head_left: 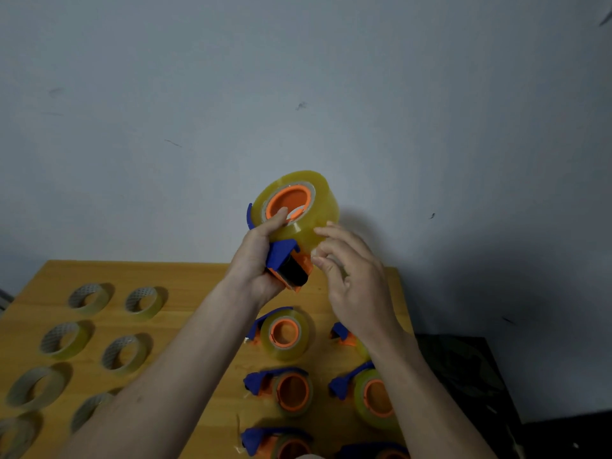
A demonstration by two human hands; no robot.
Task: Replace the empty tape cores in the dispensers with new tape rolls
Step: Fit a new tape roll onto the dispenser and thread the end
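Note:
My left hand (256, 260) holds a blue and orange tape dispenser (288, 265) up in front of the wall, thumb pressed on the orange hub. A full yellow tape roll (308, 223) sits on that hub. My right hand (347, 276) is beside the roll on its right, fingers apart and touching the roll's lower edge near the dispenser's cutter. Several more dispensers lie on the wooden table (205, 279) below, one with a full roll (286, 334), another with a thin core (293, 392).
Several empty tape cores (89, 298) lie in rows on the left half of the table. A pale wall rises right behind the table. A dark object (470, 376) stands to the right of the table's edge.

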